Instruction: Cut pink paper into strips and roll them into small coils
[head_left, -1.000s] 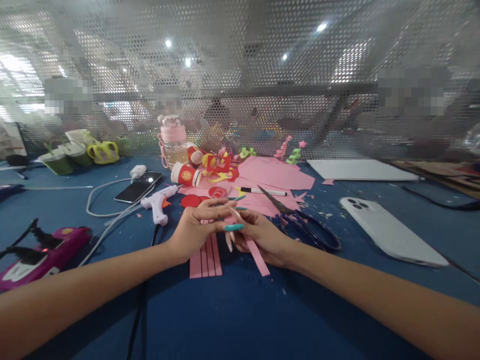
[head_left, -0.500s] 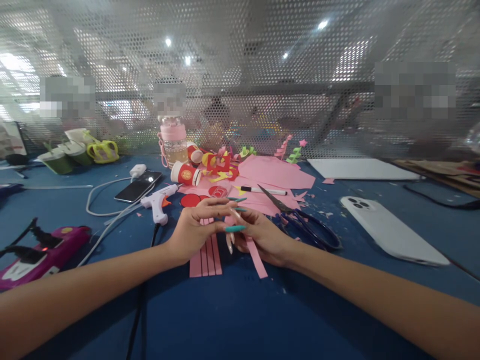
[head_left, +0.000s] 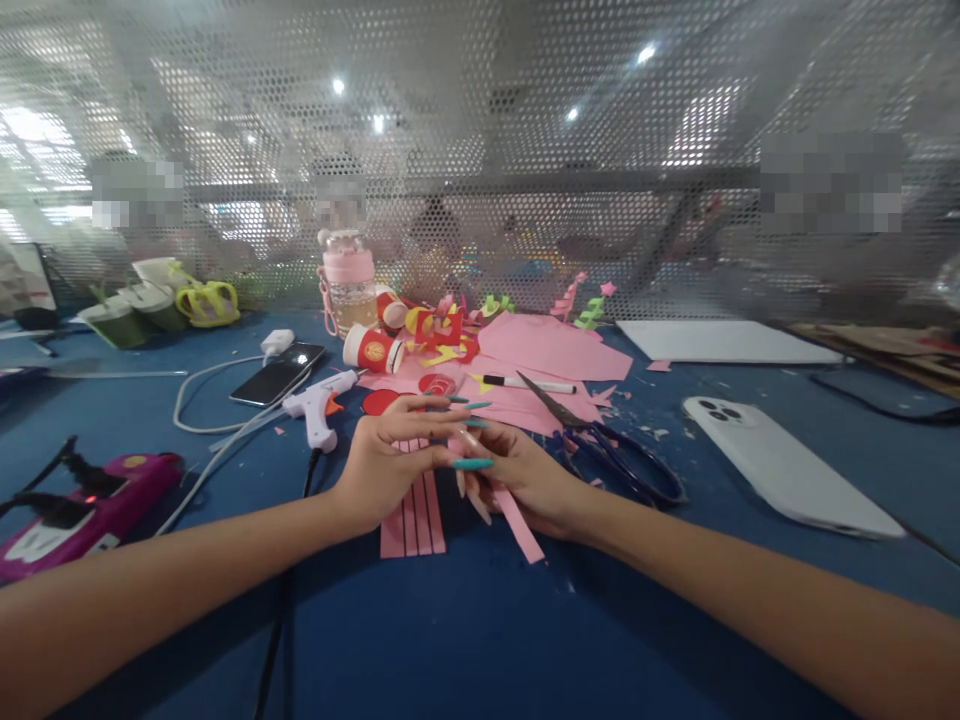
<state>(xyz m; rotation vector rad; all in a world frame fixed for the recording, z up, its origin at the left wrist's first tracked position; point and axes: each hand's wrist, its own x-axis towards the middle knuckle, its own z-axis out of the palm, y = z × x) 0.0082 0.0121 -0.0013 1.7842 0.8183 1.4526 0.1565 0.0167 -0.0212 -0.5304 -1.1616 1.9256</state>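
My left hand (head_left: 394, 455) and my right hand (head_left: 525, 470) meet over the table, both closed on a narrow pink paper strip (head_left: 519, 525). The strip's free end slants down toward me, while its upper end is hidden among my fingers. Under my left hand lies a pink paper sheet (head_left: 412, 525) marked with dark lengthwise lines. Blue-handled scissors (head_left: 630, 460) lie partly spread just beyond my right hand. Left of my left hand is a white glue gun (head_left: 319, 405) with an orange trigger.
Pink paper (head_left: 551, 345), a black-and-white marker (head_left: 529, 383) and a red paper cup (head_left: 373, 350) lie ahead. A white phone (head_left: 787, 465) is at right; a dark phone (head_left: 277, 373) and purple power strip (head_left: 112, 500) at left. A bottle (head_left: 349, 285) stands before the perforated screen (head_left: 495, 130).
The fingers of my right hand have shifted slightly on the strip, and its free end has swung a little to the right. My left hand stays almost in place.
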